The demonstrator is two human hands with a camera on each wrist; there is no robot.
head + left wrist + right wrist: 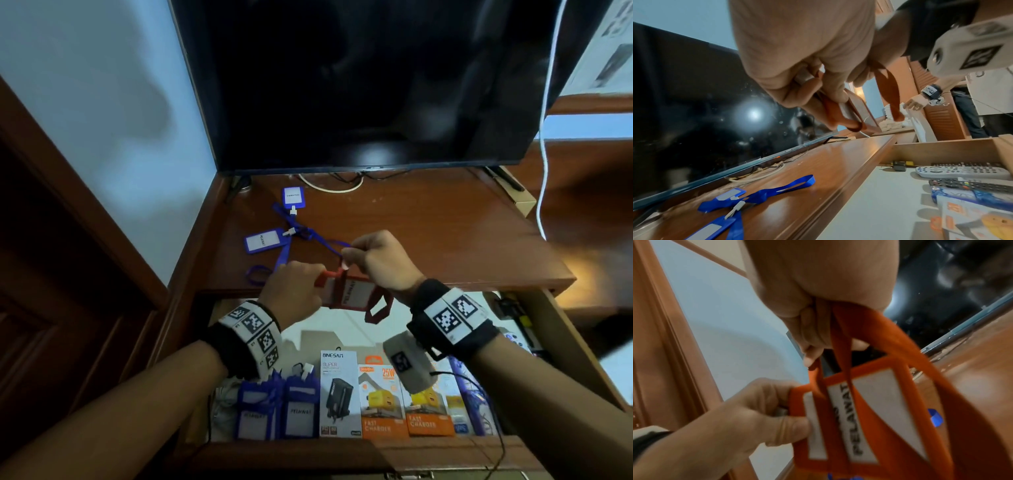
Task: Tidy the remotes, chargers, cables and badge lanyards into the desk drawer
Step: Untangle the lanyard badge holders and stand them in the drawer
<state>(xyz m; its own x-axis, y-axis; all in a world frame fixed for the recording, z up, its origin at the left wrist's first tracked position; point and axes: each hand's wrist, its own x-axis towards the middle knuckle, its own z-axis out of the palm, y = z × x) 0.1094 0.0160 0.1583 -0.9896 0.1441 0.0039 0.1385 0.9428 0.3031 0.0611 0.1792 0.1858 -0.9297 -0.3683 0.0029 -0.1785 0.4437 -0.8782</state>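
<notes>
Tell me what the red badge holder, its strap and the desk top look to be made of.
Red badge holder: probably soft matte plastic or silicone, a thick rimmed frame around a white card insert.
Strap: looks like flat woven ribbon, since it bends and loops limply.
Desk top: reddish-brown wood or wood veneer with a glossy varnish, judging by the lamp glare on it.

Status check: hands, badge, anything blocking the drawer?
Left hand grips red badge holder; right hand pinches its red strap. Badge held above open drawer. Two blue badges on desk. Nothing blocking.
</notes>
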